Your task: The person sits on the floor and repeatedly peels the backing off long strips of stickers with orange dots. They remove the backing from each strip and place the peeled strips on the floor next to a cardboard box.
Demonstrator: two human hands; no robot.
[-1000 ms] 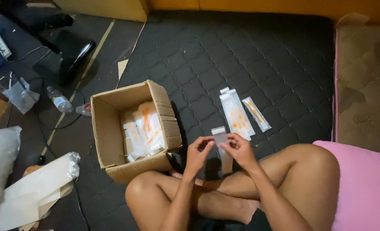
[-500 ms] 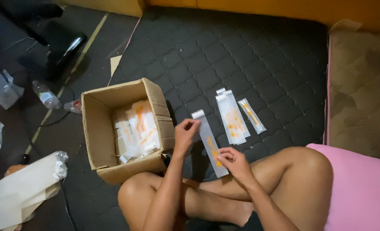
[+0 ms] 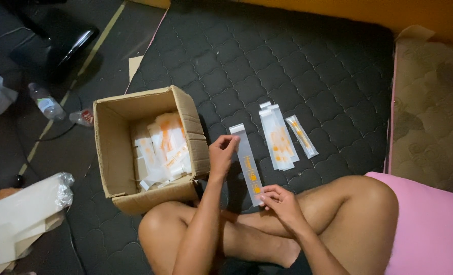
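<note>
I sit cross-legged on a dark quilted mat (image 3: 267,61). A long clear plastic sleeve (image 3: 247,162) with orange print is stretched between my hands. My left hand (image 3: 221,154) pinches its upper end and my right hand (image 3: 282,202) pinches its lower end. Just to the left stands an open cardboard box (image 3: 115,153) holding several more sleeves with orange print. A small stack of flat sleeves (image 3: 278,137) lies on the mat beyond my right hand, with one narrower sleeve (image 3: 301,136) beside it.
A pink cushion (image 3: 430,229) lies by my right knee. A beige mattress (image 3: 433,107) runs along the right. On the left floor are a plastic bottle (image 3: 45,102), a dark bag (image 3: 68,40), a white plastic-wrapped bundle (image 3: 17,214) and a cable.
Both hands were close together on a small folded piece by my legs. They have since drawn apart, and the sleeve now lies stretched full length between them.
</note>
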